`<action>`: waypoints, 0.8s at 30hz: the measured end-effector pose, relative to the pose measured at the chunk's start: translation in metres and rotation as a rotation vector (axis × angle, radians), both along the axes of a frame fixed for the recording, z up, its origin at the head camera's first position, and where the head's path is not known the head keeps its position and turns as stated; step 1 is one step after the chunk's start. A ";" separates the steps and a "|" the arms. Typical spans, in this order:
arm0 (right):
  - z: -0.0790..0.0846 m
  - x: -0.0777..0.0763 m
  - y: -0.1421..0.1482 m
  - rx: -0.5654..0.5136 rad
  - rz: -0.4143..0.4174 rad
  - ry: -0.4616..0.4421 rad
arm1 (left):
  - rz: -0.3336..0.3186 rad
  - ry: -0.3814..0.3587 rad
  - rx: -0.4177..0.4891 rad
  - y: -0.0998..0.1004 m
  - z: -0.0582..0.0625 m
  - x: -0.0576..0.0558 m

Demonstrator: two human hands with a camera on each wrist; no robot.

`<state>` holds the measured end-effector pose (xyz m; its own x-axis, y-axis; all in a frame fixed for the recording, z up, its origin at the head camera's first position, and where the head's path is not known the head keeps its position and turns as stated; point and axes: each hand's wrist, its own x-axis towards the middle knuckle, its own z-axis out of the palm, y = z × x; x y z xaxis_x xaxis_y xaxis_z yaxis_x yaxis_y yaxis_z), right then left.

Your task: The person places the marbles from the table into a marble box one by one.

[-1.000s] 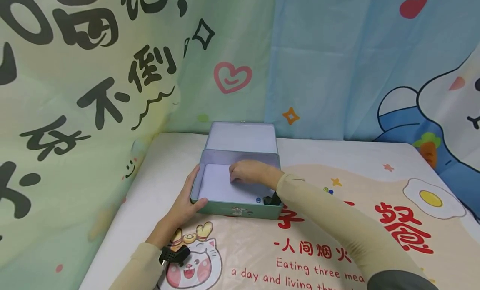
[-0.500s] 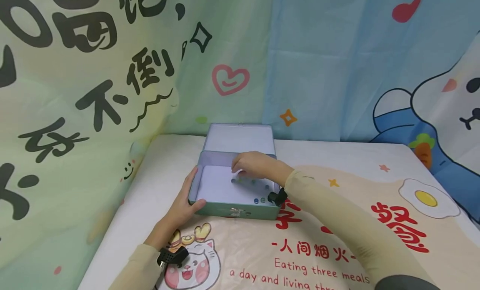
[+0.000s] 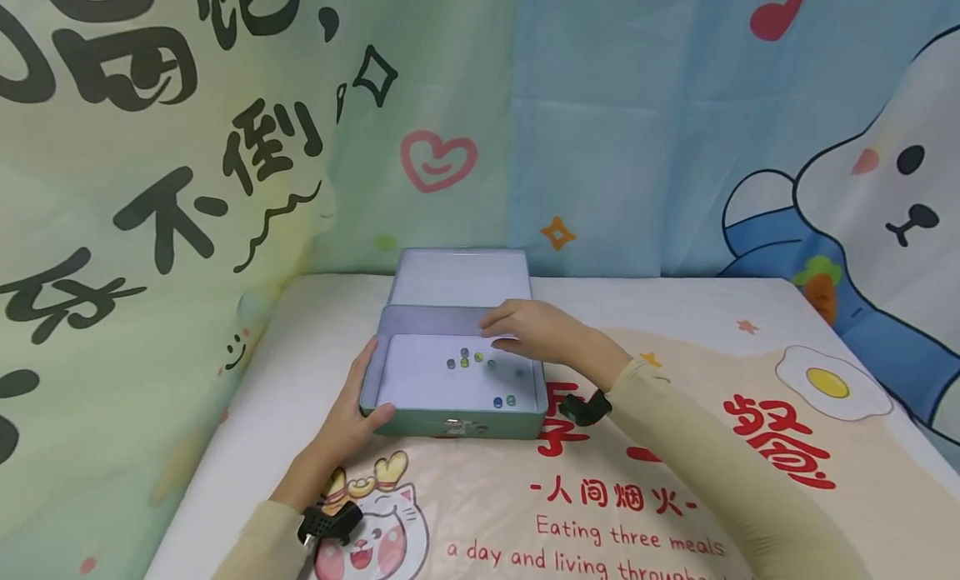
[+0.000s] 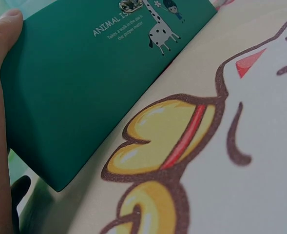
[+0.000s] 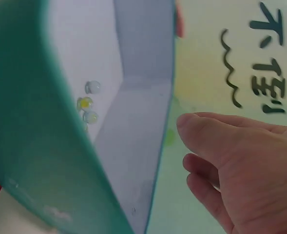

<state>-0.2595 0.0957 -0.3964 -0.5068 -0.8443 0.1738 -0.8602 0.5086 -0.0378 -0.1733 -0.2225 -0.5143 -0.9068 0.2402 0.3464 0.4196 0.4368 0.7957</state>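
Note:
A green tin box [image 3: 420, 424] with a pale lilac inside stands on the table, its hinged lid [image 3: 461, 277] tipped back. My left hand [image 3: 351, 413] grips the box's left side, thumb at the front corner; the left wrist view shows the thumb on the green wall with its printed giraffe. Several small glass marbles [image 3: 465, 363], clear with yellow, green or blue tints, lie apart on the box floor. Above the right rear part of the box, my right hand [image 3: 547, 330] holds nothing visible, its fingers loosely extended. In the right wrist view, marbles [image 5: 90, 117] show past the wall.
A printed cloth [image 3: 600, 534] with red characters and a cat drawing [image 3: 375, 534] covers the table. Behind it hangs a printed curtain [image 3: 592, 130]. Each wrist wears a small black camera, such as the right one [image 3: 587, 409].
My right hand has lifted from the box floor and drawn to the right, its fingers loosening. Marbles now lie spread where it was. My left hand keeps its grip on the box.

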 end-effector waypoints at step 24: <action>0.008 0.035 0.099 -0.511 -0.271 0.046 | 0.002 -0.002 0.011 0.001 0.002 0.005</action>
<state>-0.2243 0.1947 -0.3882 -0.6754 -0.4884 0.5526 -0.7084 0.6379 -0.3020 -0.1687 -0.2213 -0.5126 -0.9080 0.2341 0.3475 0.4173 0.4287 0.8013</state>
